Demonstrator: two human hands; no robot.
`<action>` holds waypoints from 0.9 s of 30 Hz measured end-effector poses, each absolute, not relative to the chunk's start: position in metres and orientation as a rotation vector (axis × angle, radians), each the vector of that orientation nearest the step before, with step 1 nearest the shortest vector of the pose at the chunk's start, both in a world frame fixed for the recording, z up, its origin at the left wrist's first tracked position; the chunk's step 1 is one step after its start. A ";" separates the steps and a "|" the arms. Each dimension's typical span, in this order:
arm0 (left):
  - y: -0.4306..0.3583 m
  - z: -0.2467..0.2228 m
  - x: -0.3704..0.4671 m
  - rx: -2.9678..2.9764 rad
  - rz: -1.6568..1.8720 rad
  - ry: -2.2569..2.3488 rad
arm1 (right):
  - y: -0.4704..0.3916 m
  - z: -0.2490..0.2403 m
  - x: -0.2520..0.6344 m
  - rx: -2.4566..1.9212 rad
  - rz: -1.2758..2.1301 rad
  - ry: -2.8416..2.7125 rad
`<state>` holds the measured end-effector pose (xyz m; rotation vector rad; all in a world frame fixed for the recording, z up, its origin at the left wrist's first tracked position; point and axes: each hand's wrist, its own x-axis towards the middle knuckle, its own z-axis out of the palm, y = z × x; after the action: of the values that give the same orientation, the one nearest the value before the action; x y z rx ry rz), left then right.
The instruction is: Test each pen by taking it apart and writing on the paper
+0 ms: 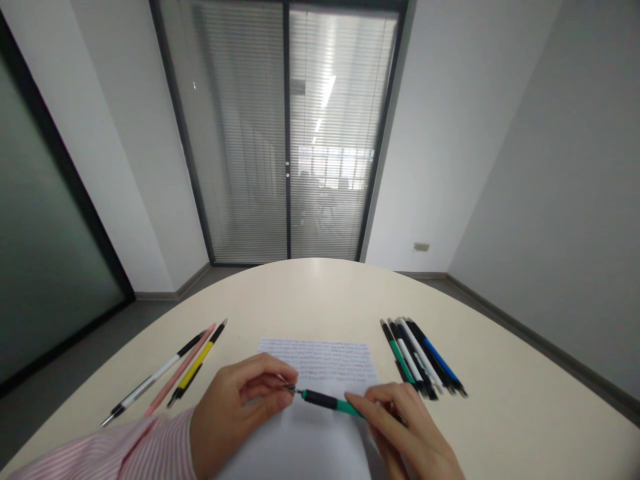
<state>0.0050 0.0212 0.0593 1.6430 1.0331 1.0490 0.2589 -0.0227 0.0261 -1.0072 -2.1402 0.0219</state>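
Note:
A green and black pen (325, 401) lies level between my two hands, above a sheet of paper (325, 363) with lines of handwriting on its upper part. My right hand (407, 427) grips the green barrel with its fingers. At the other end, my left hand (250, 400) pinches a small silvery piece (290, 388) by the pen's narrow tip; whether the two are joined is too small to tell.
On the left of the round table (320, 287) lie a white pen (155, 377), a pink pen (183, 367) and a yellow pen (197, 363). Several pens, among them a green one (400, 353) and a blue one (435, 357), lie side by side on the right.

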 end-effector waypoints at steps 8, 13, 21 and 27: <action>0.017 0.053 0.004 1.962 1.095 1.153 | -0.024 0.027 0.260 -1.014 0.021 -2.161; 0.015 0.055 0.005 2.170 1.161 1.028 | -0.023 0.026 0.262 -1.001 0.015 -2.174; 0.017 0.050 0.003 2.045 1.124 1.068 | -0.025 0.034 0.254 -0.968 0.149 -2.111; 0.015 0.048 0.005 1.986 1.111 1.019 | -0.026 0.029 0.253 -1.099 0.319 -2.048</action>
<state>0.0046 0.0151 0.0480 1.9863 1.0186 1.1106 0.2528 -0.0257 0.0285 -1.0990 -2.0478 0.3193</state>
